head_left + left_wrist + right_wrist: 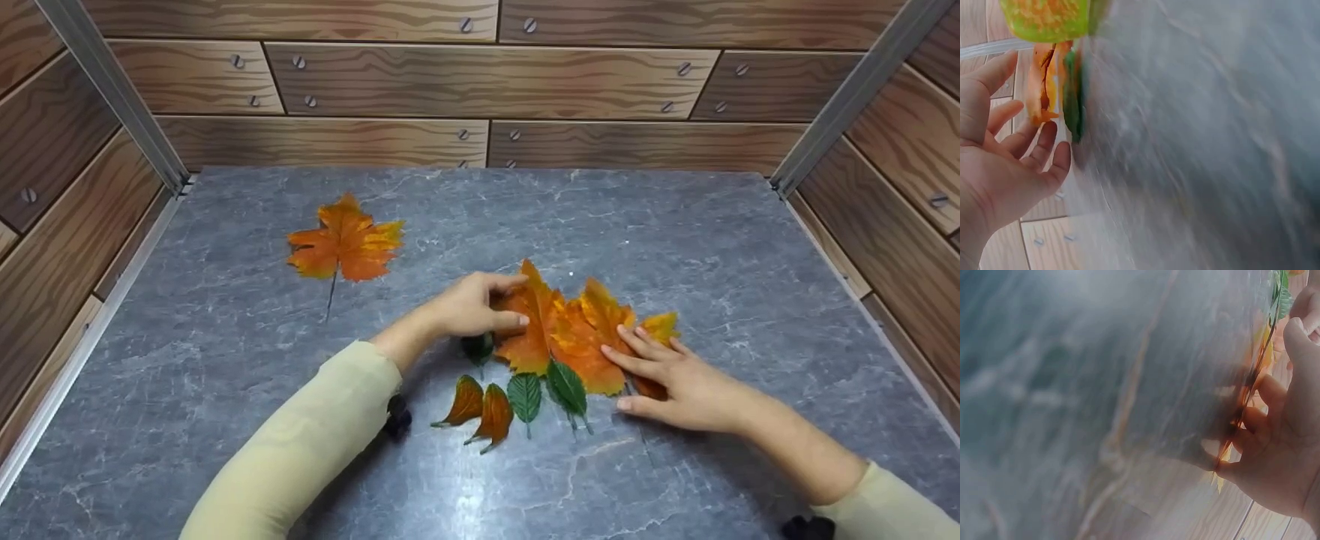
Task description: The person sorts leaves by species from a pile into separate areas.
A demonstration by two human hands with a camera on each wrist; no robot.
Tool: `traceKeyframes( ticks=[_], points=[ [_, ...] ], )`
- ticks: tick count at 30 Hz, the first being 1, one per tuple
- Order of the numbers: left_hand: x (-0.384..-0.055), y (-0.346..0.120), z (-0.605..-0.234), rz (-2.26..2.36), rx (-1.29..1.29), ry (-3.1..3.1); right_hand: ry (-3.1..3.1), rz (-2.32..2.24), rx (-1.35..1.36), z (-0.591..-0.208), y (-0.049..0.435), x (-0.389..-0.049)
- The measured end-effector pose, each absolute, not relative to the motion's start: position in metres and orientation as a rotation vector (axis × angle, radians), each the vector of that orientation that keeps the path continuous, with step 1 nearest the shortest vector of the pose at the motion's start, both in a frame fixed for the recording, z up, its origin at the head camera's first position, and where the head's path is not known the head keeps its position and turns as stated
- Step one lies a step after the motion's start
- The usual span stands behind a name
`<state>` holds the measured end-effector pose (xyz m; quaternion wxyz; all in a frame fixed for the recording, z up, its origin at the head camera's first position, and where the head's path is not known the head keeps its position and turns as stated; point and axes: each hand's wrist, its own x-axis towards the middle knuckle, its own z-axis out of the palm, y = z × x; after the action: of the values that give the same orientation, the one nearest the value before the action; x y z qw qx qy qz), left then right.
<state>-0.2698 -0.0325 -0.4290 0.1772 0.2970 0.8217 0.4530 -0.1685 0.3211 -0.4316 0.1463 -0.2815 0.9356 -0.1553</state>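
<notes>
My left hand (469, 306) is at the left side of an orange maple leaf (531, 334), its thumb and index finger apart at the raised edge. In the left wrist view the fingers of that hand are relaxed beside the orange leaf (1044, 84). A second orange maple leaf (592, 345) overlaps the first on its right. With fingers spread, my right hand (694, 386) rests on that leaf and on a yellow-tipped leaf part (661, 328). Small green leaves (524, 397) lie at the lower edge of the orange ones.
Two small brown-orange leaves (495, 416) lie just in front of the pile. Another orange maple leaf (345, 244) with a dark stem lies apart at the back left. The grey marbled table (225, 360) is enclosed by wood-patterned walls (487, 82) and metal corner posts.
</notes>
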Motion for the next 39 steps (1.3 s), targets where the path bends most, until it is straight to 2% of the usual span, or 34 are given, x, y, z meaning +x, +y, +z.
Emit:
traceKeyframes(
  ticks=[16,29,39],
  points=[
    [-0.263,-0.031,-0.422,1.468,0.795,1.913,2.676,-0.455,-0.77,-0.433,0.322,-0.171],
    [-0.258,-0.024,-0.422,1.419,0.802,2.13,2.681,-0.464,-0.788,-0.432,0.321,-0.17],
    [-0.255,-0.018,-0.423,1.57,0.746,2.204,2.682,-0.457,-0.786,-0.431,0.321,-0.17]
  ],
)
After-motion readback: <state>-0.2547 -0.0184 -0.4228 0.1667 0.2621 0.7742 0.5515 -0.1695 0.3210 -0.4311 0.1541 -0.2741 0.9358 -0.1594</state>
